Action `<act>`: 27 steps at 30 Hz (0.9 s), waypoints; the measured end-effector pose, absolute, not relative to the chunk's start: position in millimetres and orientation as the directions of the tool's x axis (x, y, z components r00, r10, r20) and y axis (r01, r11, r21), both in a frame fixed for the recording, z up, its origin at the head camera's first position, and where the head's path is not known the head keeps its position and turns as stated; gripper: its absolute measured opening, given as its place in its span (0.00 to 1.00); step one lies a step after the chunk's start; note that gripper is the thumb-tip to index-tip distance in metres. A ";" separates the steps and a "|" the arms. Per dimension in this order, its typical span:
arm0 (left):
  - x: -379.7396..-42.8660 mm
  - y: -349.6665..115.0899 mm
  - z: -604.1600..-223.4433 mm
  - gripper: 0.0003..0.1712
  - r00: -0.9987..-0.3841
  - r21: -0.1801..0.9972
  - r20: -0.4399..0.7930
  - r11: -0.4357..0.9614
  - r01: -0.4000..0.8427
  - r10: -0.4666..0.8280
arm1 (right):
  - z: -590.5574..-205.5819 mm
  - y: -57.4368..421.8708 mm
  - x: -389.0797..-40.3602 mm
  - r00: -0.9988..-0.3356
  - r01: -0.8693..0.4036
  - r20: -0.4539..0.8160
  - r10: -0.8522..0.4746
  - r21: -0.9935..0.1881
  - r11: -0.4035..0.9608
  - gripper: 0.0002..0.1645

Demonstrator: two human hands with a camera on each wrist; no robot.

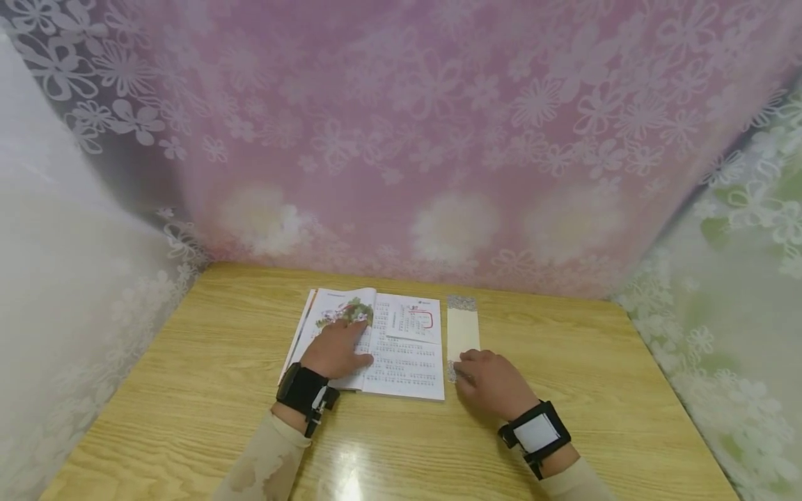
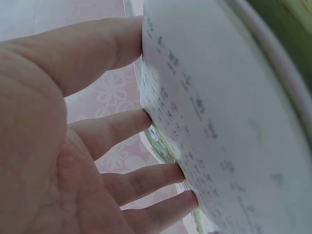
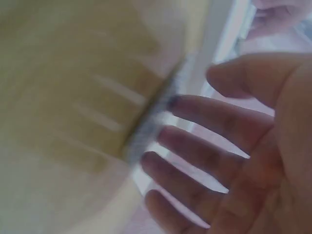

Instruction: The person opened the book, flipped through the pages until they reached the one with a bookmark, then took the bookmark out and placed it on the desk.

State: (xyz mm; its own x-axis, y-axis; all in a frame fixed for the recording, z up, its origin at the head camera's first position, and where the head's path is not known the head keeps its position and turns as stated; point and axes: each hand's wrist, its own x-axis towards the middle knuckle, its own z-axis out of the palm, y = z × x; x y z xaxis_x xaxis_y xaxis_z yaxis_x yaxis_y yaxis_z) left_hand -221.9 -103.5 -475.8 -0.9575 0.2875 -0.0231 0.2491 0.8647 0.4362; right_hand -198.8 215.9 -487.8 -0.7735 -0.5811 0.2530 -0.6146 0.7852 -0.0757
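Note:
An open book (image 1: 404,383) lies on the wooden table, with a coloured picture on its left page and printed text on the right. My left hand (image 1: 335,349) rests on the left page beside the spine. In the left wrist view its spread fingertips touch the printed paper (image 2: 214,92). To the right of the book lies a cream strip (image 1: 464,330) with speckled grey ends, shaped like a bookmark. My right hand (image 1: 496,384) is at the strip's near end. Its loosely extended fingers touch the speckled end (image 3: 151,117) in the blurred right wrist view; the thumb stands apart.
The wooden table (image 1: 551,327) has a glossy top with a bright reflection near its front. Pink floral cloth (image 1: 401,153) hangs behind it, and pale floral sheets stand along both sides.

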 end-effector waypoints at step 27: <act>-222.0 -99.0 -480.7 0.41 -0.970 0.362 0.001 0.904 0.227 0.243 | -483.9 127.0 -212.1 -0.796 -0.581 0.200 -0.571 0.010 0.814 0.18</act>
